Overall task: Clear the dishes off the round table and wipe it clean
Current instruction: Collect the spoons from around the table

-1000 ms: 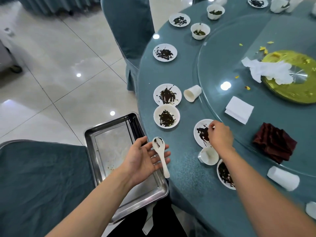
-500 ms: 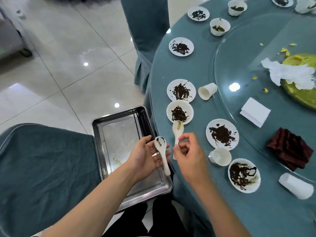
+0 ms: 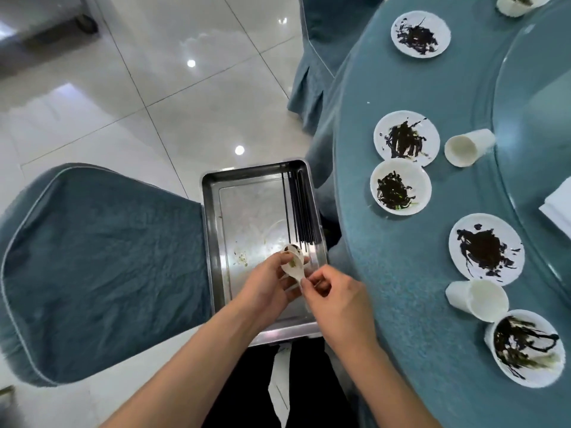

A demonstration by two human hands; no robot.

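Observation:
Over the steel tray (image 3: pixel 213 230) both hands meet. My left hand (image 3: pixel 265 285) cups two white ceramic spoons (image 3: pixel 293 264), one nested on the other, their bowls stained dark. My right hand (image 3: pixel 336 295) pinches the handle end of the upper spoon. Black chopsticks (image 3: pixel 298 208) lie along the tray's right side. On the round teal table (image 3: pixel 401 288) stand dirty white plates (image 3: pixel 406 139) (image 3: pixel 486 248) and a bowl (image 3: pixel 400 186) with dark leftovers. Another dirty bowl (image 3: pixel 525 347) sits at the near edge.
Two white cups lie tipped over: one (image 3: pixel 468 148) by the glass turntable (image 3: pixel 537 118), one (image 3: pixel 477 299) near the front bowl. A teal-covered chair (image 3: pixel 92 267) holds the tray; another chair (image 3: pixel 321 41) stands behind. A folded white napkin (image 3: pixel 559 205) rests on the turntable.
My right hand picked a second spoon off the table and carried it left to the spoon in my left hand. Both hands have come together over the tray. The view has tilted down and left.

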